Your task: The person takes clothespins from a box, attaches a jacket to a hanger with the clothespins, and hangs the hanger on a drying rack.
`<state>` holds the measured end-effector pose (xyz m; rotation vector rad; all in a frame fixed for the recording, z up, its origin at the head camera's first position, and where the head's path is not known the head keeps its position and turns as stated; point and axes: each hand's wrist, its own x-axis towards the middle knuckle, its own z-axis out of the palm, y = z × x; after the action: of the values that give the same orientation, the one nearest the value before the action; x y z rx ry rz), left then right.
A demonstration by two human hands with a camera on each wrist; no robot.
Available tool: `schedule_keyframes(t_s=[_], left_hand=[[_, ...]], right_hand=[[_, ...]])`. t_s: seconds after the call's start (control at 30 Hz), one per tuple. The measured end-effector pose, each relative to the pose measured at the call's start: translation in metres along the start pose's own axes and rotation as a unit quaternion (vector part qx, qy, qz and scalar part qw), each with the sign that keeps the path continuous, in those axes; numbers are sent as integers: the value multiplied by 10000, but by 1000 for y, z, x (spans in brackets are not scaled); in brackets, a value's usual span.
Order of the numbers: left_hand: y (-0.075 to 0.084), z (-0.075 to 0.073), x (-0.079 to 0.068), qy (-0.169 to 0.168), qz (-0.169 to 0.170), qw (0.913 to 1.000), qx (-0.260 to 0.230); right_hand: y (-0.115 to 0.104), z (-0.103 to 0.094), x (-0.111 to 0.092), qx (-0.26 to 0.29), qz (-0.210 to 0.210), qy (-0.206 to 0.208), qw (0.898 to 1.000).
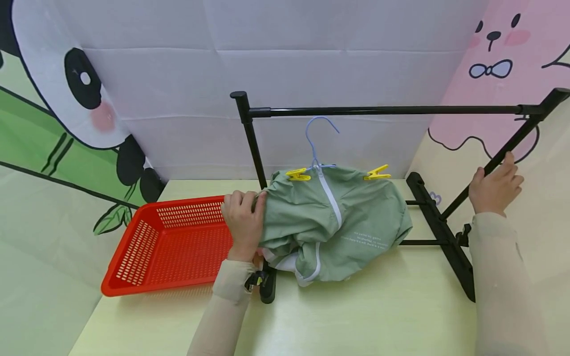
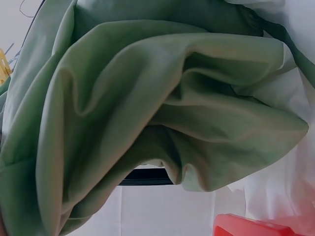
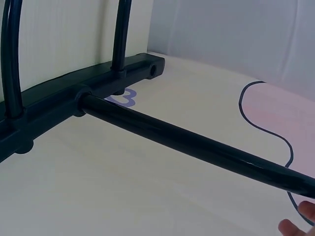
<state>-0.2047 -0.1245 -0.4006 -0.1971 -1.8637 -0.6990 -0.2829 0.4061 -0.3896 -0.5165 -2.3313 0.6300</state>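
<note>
A green zip-up jacket (image 1: 338,222) lies bunched between the rack's posts, on a blue hanger (image 1: 313,143) with yellow clips (image 1: 377,173) at both shoulders. The hanger's hook appears below the black rack's top bar (image 1: 383,110), apart from it. My left hand (image 1: 244,225) has curled fingers at the jacket's left edge and appears to grip the cloth; fingertips are partly hidden. Loose folds of the jacket (image 2: 147,98) fill the left wrist view. With thumb and fingers on either side, my right hand (image 1: 495,188) holds the rack's slanted right post (image 3: 197,147).
Left of the rack stands a red perforated basket (image 1: 165,282) on the pale table (image 1: 356,321). The rack's black right foot (image 1: 445,242) and its low crossbars (image 1: 423,243) rest there too. Behind hangs a printed cloth backdrop (image 1: 285,74).
</note>
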Motion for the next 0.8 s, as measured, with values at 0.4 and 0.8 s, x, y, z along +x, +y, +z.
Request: schedule_keyframes(t_s=[0.4,0.8], left_hand=[[2,-3,0,-87,-185,9998,-79],[3,-3,-1,-80,-226,9997,-31]], right_hand=[[0,5,13,-286,380,-345,9983],[6,7,14,-831,-64,-448,9955]])
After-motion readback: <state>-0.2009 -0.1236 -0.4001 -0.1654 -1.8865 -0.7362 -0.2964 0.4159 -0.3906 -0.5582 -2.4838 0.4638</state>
